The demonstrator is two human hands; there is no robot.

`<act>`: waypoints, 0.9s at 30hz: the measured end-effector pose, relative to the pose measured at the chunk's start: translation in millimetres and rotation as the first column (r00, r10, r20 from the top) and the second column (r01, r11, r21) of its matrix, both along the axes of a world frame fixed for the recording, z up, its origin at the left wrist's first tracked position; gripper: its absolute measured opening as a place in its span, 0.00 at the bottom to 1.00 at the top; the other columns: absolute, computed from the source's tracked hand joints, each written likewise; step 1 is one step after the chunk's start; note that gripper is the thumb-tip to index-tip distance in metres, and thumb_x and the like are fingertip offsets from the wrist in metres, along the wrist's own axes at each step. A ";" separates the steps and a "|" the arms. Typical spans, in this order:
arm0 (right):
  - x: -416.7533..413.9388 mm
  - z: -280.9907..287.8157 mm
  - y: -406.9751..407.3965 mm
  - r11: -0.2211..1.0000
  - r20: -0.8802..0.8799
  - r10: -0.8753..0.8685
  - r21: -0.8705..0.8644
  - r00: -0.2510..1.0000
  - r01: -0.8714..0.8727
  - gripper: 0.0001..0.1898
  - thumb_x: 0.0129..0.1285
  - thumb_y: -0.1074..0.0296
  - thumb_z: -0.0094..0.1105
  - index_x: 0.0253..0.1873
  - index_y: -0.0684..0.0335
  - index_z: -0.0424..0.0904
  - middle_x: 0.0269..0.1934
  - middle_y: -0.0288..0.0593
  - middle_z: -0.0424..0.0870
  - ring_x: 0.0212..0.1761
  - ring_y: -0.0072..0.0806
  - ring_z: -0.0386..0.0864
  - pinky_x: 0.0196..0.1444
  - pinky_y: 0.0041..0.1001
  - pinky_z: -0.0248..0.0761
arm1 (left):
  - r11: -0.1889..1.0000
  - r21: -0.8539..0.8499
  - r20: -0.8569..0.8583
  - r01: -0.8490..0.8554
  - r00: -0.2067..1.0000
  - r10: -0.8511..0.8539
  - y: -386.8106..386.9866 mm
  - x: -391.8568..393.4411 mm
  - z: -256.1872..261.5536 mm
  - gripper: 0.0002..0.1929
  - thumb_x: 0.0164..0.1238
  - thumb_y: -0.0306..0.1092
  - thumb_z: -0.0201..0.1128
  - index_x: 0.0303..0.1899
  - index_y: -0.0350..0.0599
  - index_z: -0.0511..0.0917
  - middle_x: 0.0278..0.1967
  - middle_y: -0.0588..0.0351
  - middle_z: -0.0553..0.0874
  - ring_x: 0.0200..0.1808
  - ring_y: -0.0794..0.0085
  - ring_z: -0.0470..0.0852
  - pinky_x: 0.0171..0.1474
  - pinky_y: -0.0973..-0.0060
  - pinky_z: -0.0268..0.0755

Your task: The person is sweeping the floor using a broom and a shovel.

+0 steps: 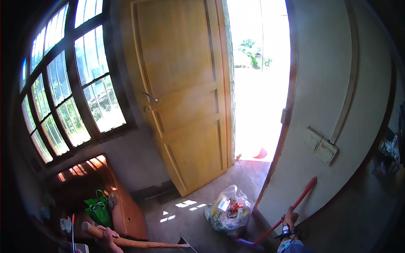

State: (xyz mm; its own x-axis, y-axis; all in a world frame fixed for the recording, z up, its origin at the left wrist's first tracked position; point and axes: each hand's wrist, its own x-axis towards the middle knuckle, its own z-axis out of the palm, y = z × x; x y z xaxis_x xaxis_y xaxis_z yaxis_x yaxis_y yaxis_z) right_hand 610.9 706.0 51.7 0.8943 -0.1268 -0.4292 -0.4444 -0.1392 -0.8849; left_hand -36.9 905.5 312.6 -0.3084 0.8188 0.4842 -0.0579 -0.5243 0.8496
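My left hand [109, 239] is wrapped around the thick wooden handle [142, 244] of a tool at the bottom of the view. A dark metal head [184, 243] sits at the handle's far end, partly cut off by the frame's lower edge. On the right, my right hand [290, 217] grips a long red pole [304, 193] that leans at a slant near the wall. Its lower end meets a purple piece [246, 242] near the floor, too dim to name surely. Between the hands, a clear plastic bag [221, 223] full of rubbish stands on the floor.
A yellow wooden door [186, 126] stands ajar beside a bright doorway [261, 104]. At left, a brown sofa [126, 215] holds a green bag [98, 210] under a barred window [71, 82]. Wall switches [322, 145] are on the right wall. A red object [260, 153] lies past the threshold.
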 end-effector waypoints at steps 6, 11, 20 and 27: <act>9.0 2.1 9.6 0.997 0.045 0.081 -0.009 0.996 -0.081 0.28 0.69 0.48 0.56 0.46 0.77 0.67 0.24 0.48 0.78 0.16 0.32 0.76 0.18 0.29 0.73 | 0.999 -0.039 -0.015 0.017 1.000 -0.018 6.4 -5.3 -4.6 0.15 0.69 0.39 0.65 0.49 0.46 0.70 0.26 0.65 0.69 0.27 0.83 0.68 0.33 0.80 0.66; 13.1 22.1 20.6 0.999 0.062 0.053 -0.013 0.997 -0.052 0.22 0.70 0.52 0.52 0.44 0.72 0.68 0.22 0.46 0.78 0.15 0.31 0.76 0.15 0.30 0.69 | 0.998 -0.064 -0.011 0.000 1.000 0.000 6.8 2.0 -6.5 0.16 0.70 0.40 0.64 0.51 0.46 0.69 0.26 0.66 0.68 0.27 0.83 0.68 0.34 0.80 0.66; 22.7 24.3 28.9 0.987 0.188 0.159 -0.052 0.969 -0.152 0.17 0.71 0.58 0.49 0.42 0.70 0.73 0.21 0.43 0.80 0.14 0.30 0.78 0.14 0.29 0.68 | 0.998 -0.060 -0.035 0.037 0.999 -0.039 9.0 -1.1 -7.0 0.18 0.71 0.43 0.63 0.53 0.46 0.69 0.28 0.65 0.68 0.29 0.83 0.69 0.37 0.81 0.66; 18.3 31.2 31.4 0.981 0.147 0.192 -0.063 0.970 -0.184 0.18 0.70 0.57 0.50 0.43 0.71 0.73 0.22 0.44 0.79 0.14 0.30 0.77 0.13 0.27 0.67 | 0.994 -0.065 -0.039 0.084 0.995 -0.087 8.0 10.6 2.0 0.15 0.73 0.40 0.61 0.52 0.47 0.69 0.29 0.66 0.69 0.29 0.84 0.69 0.37 0.81 0.66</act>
